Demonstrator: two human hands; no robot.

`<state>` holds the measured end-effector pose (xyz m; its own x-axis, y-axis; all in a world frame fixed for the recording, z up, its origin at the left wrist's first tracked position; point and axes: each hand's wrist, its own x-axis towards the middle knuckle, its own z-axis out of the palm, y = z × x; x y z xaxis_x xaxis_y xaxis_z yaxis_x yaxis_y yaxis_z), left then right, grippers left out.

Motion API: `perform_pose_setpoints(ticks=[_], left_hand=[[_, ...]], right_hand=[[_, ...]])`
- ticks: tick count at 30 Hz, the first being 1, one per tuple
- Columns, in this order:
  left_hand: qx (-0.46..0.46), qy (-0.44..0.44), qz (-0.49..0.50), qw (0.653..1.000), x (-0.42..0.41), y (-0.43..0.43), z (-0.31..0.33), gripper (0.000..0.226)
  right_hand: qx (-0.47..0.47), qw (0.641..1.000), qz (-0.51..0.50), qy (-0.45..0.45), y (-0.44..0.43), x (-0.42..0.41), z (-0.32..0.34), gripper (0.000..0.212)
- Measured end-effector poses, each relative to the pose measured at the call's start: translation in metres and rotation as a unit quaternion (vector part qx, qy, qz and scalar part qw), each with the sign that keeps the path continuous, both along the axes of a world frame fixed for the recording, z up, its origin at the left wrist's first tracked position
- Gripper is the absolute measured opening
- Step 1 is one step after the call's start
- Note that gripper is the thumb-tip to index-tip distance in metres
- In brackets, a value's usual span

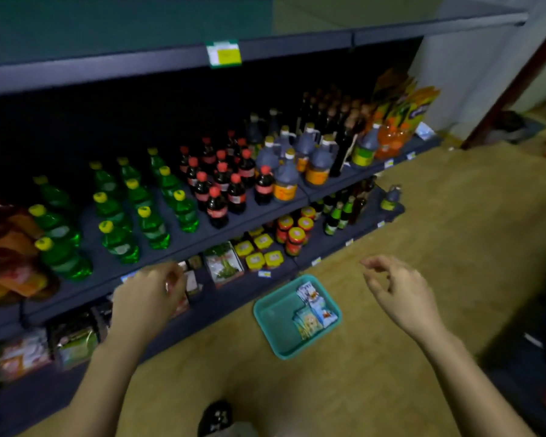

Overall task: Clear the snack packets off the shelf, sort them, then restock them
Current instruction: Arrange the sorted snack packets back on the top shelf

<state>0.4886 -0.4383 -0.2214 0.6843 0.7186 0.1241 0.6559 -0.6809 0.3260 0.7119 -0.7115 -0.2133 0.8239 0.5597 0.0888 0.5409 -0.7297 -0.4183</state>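
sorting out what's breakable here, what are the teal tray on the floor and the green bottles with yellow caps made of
The teal rectangular tray looks like moulded plastic: even colour, rounded rim, dull sheen. The green yellow-capped bottles look like translucent tinted plastic, glinting; glass cannot be ruled out.

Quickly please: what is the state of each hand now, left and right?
Left hand: at the snack packets on the lower shelf, blurred; grip cannot be told.
Right hand: open, loosely curled, holding nothing.

Green bottles (152, 227) at nine o'clock, cola bottles (236, 193) near centre, dark jugs (286, 176) at one o'clock, shoe (216, 417) at six.
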Motion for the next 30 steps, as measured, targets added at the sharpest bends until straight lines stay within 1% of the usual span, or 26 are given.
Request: perform_pose_setpoints(ticks=[6,10,13,15,18,21,24,27,30], left_hand=[[-0.054,0.051,0.009,0.997,0.03,-0.059,-0.043,0.011],[-0.088,0.067,0.039,0.993,0.066,-0.085,-0.076,0.012],[-0.116,0.085,0.057,0.988,0.103,-0.097,-0.1,0.014],[-0.143,0.088,0.071,0.983,0.13,-0.1,-0.114,0.015],[-0.151,0.089,0.092,0.98,0.168,-0.099,-0.13,0.016],[-0.162,0.092,0.122,0.975,0.199,-0.098,-0.148,0.016],[-0.18,0.123,0.161,0.963,0.222,-0.101,-0.171,0.016],[-0.226,0.133,0.202,0.944,0.239,-0.105,-0.214,0.016],[-0.29,0.11,0.219,0.925,0.257,-0.112,-0.278,0.017]], right_hand=[[-0.021,0.997,-0.054,0.048,-0.068,0.043,-0.032,0.02],[-0.053,0.994,-0.049,0.083,-0.084,0.083,-0.062,0.023],[-0.075,0.991,-0.031,0.109,-0.081,0.121,-0.088,0.025],[-0.082,0.989,-0.008,0.121,-0.072,0.148,-0.104,0.026],[-0.083,0.983,0.046,0.16,-0.056,0.187,-0.131,0.027],[-0.124,0.974,0.099,0.164,-0.04,0.221,-0.152,0.027],[-0.155,0.956,0.161,0.192,-0.022,0.245,-0.178,0.033],[-0.19,0.929,0.201,0.244,-0.003,0.265,-0.222,0.034],[-0.217,0.906,0.217,0.29,0.011,0.28,-0.286,0.031]])
